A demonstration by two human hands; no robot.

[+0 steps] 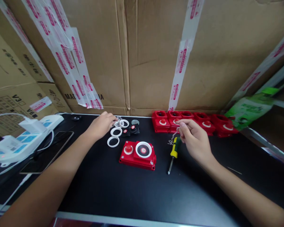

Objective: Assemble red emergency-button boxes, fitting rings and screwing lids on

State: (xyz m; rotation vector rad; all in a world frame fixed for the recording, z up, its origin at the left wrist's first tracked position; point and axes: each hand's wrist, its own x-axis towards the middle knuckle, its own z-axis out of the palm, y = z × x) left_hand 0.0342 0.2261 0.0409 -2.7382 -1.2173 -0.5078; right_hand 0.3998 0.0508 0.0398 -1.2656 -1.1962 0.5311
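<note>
My right hand (195, 140) pinches a thin metal chain (175, 133) between thumb and fingers; it dangles beside a yellow-and-green screwdriver (174, 149) lying on the table. At the back left, my left hand (101, 124) reaches down with fingers drawn together at a small heap of chains (118, 122). What its fingertips grip is hidden. White rings (113, 142) lie beside that hand, next to black square parts (133, 128) with red-and-white centres. Between my hands rests a red box (138, 161) with a red button (128, 149) and a white ring (143, 149) around a black disc.
Several red housings (161, 124) stand in a row against the cardboard wall (153, 56). A green bottle (252, 108) is at the right. On the left lie a white power strip (26, 138) with cables and a phone (49, 153). A thin rod (234, 170) lies at right.
</note>
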